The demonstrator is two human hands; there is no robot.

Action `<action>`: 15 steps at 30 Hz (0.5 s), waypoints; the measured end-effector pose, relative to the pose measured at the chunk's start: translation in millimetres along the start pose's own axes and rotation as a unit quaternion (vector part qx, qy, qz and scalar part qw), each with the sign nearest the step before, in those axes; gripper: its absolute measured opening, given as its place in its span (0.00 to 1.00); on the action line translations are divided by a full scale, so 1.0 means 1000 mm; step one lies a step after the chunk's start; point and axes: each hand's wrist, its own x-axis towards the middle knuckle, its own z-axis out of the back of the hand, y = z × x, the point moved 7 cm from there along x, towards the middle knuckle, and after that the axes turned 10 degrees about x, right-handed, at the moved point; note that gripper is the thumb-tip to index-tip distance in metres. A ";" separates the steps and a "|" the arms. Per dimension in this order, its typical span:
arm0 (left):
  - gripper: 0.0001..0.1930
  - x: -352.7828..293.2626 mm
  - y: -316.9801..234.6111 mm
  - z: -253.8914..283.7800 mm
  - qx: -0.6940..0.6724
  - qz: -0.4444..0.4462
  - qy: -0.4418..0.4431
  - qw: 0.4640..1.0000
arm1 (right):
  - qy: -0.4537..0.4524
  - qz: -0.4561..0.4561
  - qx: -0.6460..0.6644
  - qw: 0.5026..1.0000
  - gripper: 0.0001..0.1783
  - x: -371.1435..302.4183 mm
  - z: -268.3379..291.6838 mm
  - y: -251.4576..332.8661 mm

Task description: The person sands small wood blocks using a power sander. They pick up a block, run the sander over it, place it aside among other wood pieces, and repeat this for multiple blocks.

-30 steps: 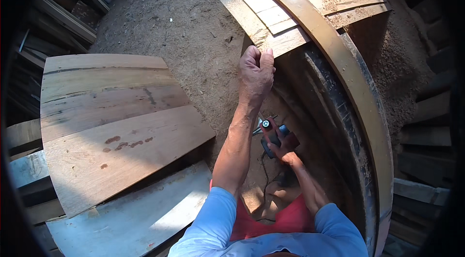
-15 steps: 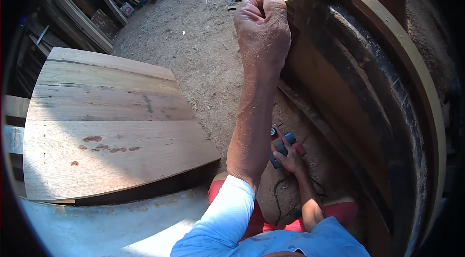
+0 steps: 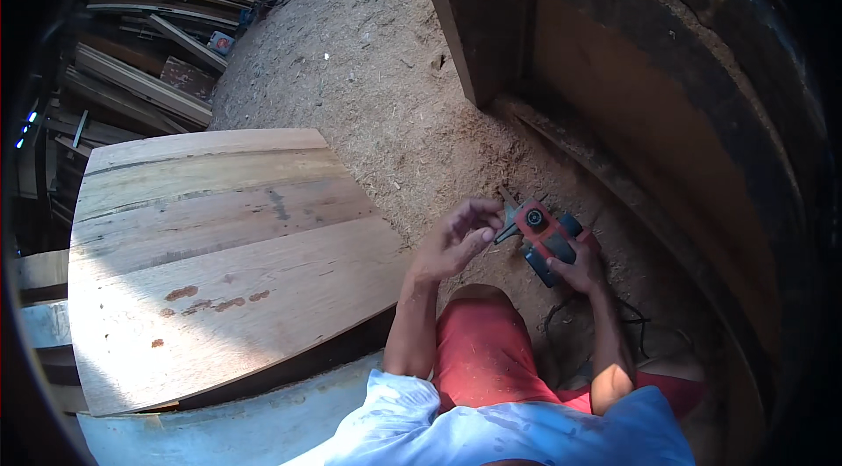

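Observation:
My right hand (image 3: 579, 269) grips a red and dark electric hand planer (image 3: 560, 247) by its handle, low over the sandy floor. A round black knob shows on the planer's top, and a dark metal guide sticks out on its left side. Close by that guide, my left hand (image 3: 458, 240) hovers with bent fingers and the thumb apart; nothing shows in it. Whether its fingertips touch the guide is hard to tell. A black cord (image 3: 645, 321) curls on the ground under my right forearm.
A panel of joined planks (image 3: 228, 247) lies at the left on a pale blue-white surface (image 3: 254, 418). On the right stands a large curved wooden structure (image 3: 667, 132) with a dark upright board (image 3: 474, 27). Stacked timber (image 3: 145, 80) fills the far left; shavings cover the ground.
My left hand has come down from high in the view to beside the planer, its fist loosened. The planer stays in my right hand. The view has shifted.

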 end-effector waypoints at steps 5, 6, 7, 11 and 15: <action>0.23 -0.146 0.170 0.041 -0.067 0.211 -0.199 0.955 | -0.032 -0.054 -0.005 0.998 0.30 0.012 0.020 -0.028; 0.21 -0.188 0.200 0.042 -0.100 0.276 -0.240 0.925 | -0.030 -0.048 0.013 0.998 0.29 0.016 0.022 -0.027; 0.18 -0.235 0.236 0.045 -0.088 0.331 -0.261 0.902 | -0.027 -0.042 0.031 0.998 0.28 0.016 0.024 -0.023; 0.26 -0.383 0.307 0.064 0.206 0.663 -0.149 0.704 | -0.053 -0.027 0.074 0.995 0.26 0.017 0.031 -0.021; 0.34 -0.399 0.300 0.093 0.452 0.568 -0.299 0.619 | -0.046 -0.014 0.066 0.997 0.25 0.012 0.023 -0.010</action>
